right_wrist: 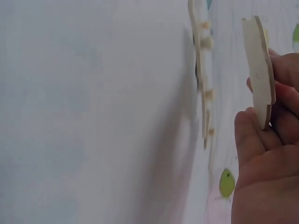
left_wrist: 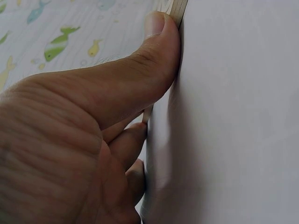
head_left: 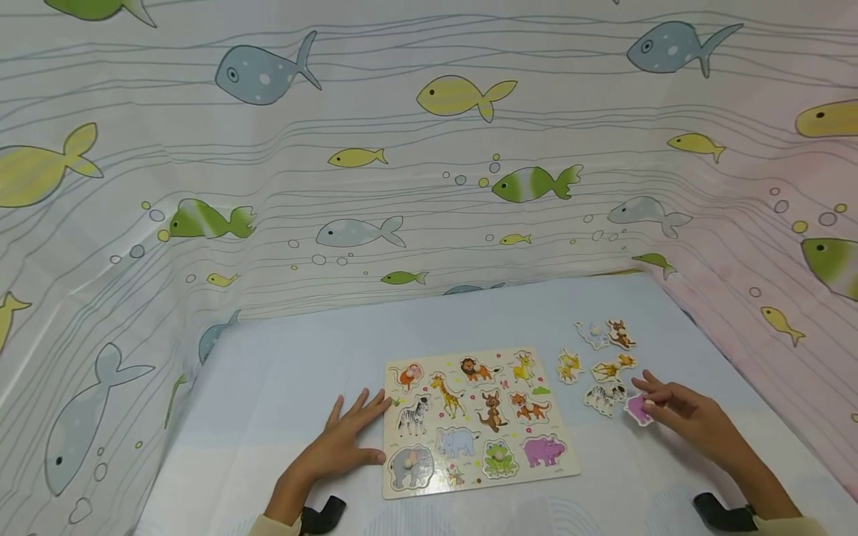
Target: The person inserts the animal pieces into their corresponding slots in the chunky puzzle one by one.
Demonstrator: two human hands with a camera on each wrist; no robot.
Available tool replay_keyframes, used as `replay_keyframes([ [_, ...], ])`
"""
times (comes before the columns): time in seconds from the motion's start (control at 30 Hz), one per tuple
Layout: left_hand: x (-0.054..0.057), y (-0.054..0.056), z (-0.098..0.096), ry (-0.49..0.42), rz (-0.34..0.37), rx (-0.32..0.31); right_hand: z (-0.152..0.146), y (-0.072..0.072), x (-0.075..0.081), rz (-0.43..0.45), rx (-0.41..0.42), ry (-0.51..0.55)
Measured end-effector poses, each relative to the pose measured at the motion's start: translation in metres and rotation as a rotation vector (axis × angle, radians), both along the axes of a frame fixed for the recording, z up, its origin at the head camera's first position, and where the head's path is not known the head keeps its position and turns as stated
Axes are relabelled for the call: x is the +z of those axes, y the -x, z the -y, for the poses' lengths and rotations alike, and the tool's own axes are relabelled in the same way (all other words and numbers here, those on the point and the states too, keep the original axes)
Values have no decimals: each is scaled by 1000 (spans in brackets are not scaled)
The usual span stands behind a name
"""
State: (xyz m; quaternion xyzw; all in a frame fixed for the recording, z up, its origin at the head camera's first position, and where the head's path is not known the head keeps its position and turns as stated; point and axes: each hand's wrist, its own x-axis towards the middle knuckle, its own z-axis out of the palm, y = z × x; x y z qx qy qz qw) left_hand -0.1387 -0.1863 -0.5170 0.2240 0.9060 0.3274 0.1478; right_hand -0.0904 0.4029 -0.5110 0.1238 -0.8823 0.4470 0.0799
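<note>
A wooden animal puzzle board (head_left: 561, 420) lies flat on the table, its animal pictures facing up. My left hand (head_left: 338, 441) rests at the board's left edge, fingers spread, with the thumb (left_wrist: 161, 46) against the edge in the left wrist view. Over to the right, my right hand (head_left: 693, 420) pinches a purple puzzle piece (head_left: 638, 410) between thumb and fingers. Its pale back (right_wrist: 258, 70) shows in the right wrist view, raised from the table. Right beside it lies a zebra piece (head_left: 606, 399); the held piece's picture is partly covered by the fingers.
More loose pieces lie right of the board: a brown kangaroo (head_left: 621, 335), a pale blue animal (head_left: 593, 335), an orange-yellow animal (head_left: 613, 367) and a yellow one (head_left: 569, 366). A fish-printed curtain (head_left: 375, 193) surrounds the pale tabletop (head_left: 288, 372).
</note>
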Motion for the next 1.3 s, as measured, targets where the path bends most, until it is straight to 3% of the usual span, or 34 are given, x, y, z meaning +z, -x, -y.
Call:
replay_keyframes([
  [0.13, -1, -1, 0, 2, 4, 2, 19, -2, 3, -39, 49, 18],
  [0.4, -2, 1, 2, 7, -6, 3, 54, -6, 1, -66, 223, 157],
  [0.7, -2, 2, 3, 24, -9, -3, 99, -6, -6, -181, 287, 102],
  [0.93, 2, 2, 1, 14, -2, -5, 122, -4, -13, -145, 334, 99],
  [1.17, 2, 2, 1, 11, 10, -4, 139, -3, -22, -251, 378, 68],
  [1.3, 1, 2, 0, 16, 14, 1, 141, -4, -26, -248, 384, 46],
])
